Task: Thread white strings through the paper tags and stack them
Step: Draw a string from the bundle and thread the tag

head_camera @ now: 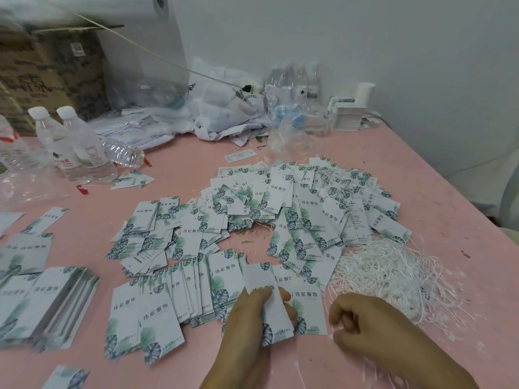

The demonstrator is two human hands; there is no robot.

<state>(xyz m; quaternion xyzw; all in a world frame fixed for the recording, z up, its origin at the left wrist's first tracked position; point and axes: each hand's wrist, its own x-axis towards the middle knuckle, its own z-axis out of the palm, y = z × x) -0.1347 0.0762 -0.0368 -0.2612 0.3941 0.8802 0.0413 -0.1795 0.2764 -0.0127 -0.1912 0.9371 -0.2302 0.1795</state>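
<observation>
Left hand (pixel 252 318) is reaching toward twelve o'clock, thumb and fingers (pixel 285 297) pinching; right hand (pixel 362 324) is curling its fingers at three o'clock.

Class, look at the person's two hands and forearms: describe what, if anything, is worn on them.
Both the left hand and the right hand are bare: no gloves, rings, watch or bracelet show. The forearms are uncovered as far as the frame's bottom edge, with no sleeve in view.

Bare hands (pixel 252 315), no visible sleeves
</observation>
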